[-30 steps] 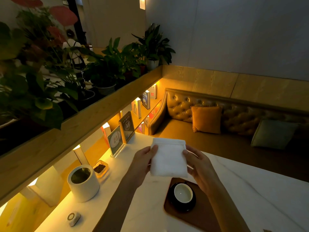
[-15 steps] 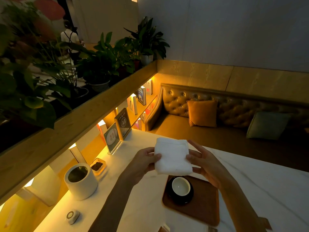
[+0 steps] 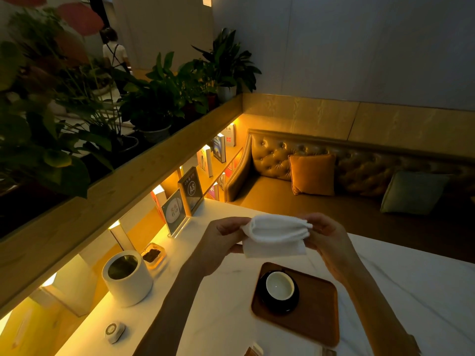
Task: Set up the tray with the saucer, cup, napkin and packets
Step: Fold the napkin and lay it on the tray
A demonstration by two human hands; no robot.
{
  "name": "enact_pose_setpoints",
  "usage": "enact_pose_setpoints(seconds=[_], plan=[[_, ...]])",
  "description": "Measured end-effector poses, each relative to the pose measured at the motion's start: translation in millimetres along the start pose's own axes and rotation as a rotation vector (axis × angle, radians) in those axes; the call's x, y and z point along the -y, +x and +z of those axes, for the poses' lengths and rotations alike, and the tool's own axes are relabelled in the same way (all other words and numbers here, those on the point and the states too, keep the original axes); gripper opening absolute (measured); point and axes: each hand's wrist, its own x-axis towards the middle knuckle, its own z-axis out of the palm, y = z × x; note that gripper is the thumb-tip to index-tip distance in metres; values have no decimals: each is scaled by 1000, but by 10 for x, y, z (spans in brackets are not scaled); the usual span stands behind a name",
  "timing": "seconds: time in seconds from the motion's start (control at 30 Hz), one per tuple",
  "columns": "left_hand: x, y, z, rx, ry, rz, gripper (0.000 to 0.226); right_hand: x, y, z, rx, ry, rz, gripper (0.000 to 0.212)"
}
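Fingertips of the left hand (image 3: 223,238) and right hand (image 3: 325,233) pinch the napkin (image 3: 276,233) mid-frame, above the tray (image 3: 318,314). The loose fold, seemingly half made, could spring open onto the cup (image 3: 279,285) below.

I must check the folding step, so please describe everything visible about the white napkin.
The napkin is white and looks like soft, thick cloth or paper; which one cannot be told. It is folded over, with a rounded, layered top fold and a flat flap hanging below. It is held in the air above the table, beyond the wooden tray, touching neither. The left hand pinches its left end and the right hand pinches its right end. Nothing else touches it.
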Motion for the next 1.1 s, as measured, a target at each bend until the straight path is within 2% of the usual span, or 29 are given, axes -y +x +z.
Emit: enact_pose_setpoints(seconds=[0.07,0.17,0.27,0.47,0.53,0.67,0.77,0.83,0.97,1.1], plan=[[-69,-26,-2,14,56,55,50,61,-20,7,28,-29,-40,27],[-146,-63,-14,52,130,123,55,145,-72,15,103,-59,-82,15],[-174,-92,-10,82,129,139,56,216,-139,37,167,-76,-140,17],[-152,-167,104,103,31,144,58,223,-200,43,161,-194,-222,56],[-139,-191,172,75,70,165,55,216,-240,34,124,-247,-254,56],[-86,-234,248,77,8,126,50,198,-339,-108,97,-267,-251,39],[-42,-290,290,98,-5,57,29,213,-420,-270,156,-224,-175,40],[-43,-318,338,134,67,60,32,233,-471,-359,178,-255,-154,42],[-98,-290,505,191,199,49,54,281,-540,-496,203,-261,-130,52],[-124,-208,752,65,417,145,46,306,-578,-553,171,-344,-142,60]])
